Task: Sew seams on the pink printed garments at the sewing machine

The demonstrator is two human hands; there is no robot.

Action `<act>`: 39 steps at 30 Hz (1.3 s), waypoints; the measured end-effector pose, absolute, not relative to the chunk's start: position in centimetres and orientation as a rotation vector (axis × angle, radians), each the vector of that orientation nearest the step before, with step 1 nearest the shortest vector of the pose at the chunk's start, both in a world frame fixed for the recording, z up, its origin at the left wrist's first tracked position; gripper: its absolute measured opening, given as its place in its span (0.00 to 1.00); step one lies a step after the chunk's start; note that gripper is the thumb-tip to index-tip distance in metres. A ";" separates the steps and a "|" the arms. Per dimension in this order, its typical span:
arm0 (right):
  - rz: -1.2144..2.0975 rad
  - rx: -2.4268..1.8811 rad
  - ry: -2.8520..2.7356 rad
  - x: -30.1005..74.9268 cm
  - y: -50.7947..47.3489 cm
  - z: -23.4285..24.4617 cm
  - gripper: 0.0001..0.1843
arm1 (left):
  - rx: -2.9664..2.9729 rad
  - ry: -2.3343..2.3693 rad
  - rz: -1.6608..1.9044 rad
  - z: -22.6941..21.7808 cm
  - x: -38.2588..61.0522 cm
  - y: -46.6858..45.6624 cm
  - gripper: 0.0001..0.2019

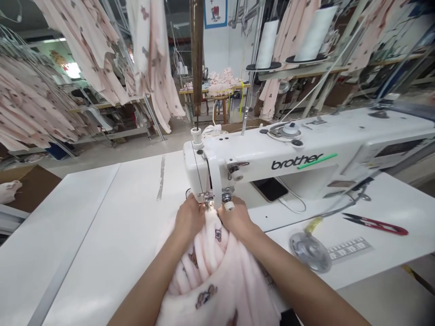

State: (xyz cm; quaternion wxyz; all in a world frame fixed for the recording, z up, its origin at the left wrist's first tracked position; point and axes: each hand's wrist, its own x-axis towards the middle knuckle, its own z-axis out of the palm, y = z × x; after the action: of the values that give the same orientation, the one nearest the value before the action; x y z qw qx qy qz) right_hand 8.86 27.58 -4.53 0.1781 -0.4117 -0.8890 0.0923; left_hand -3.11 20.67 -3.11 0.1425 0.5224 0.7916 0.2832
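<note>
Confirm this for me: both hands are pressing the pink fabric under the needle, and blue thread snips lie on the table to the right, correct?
Not quite. In the head view both hands do press the pink fabric at the needle, but the thread snips are red, not blue.

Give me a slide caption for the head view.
Both hands press pink fleece fabric under a sewing machine.

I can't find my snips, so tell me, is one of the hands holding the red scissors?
No, the red scissors lie on the table off to the right, while both hands press the pink fabric at the sewing machine.
</note>
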 end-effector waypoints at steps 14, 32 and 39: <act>0.510 -0.916 -2.462 11.6 27.6 -4.4 0.14 | 1.576 2.250 0.847 -3.1 -3.3 19.9 0.11; 0.486 -0.942 -2.482 11.5 27.4 -4.4 0.16 | 1.561 2.128 0.928 -3.1 -3.8 19.3 0.10; 0.518 -0.847 -2.523 11.0 27.6 -3.8 0.12 | 1.557 2.181 0.827 -2.1 -3.1 19.1 0.10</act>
State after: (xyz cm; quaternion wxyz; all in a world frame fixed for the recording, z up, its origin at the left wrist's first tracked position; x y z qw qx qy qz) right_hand 11.05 27.63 -3.82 0.2137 -0.3054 -0.9090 0.1865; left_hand -3.09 19.07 -2.11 0.1676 0.5474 0.7667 0.2907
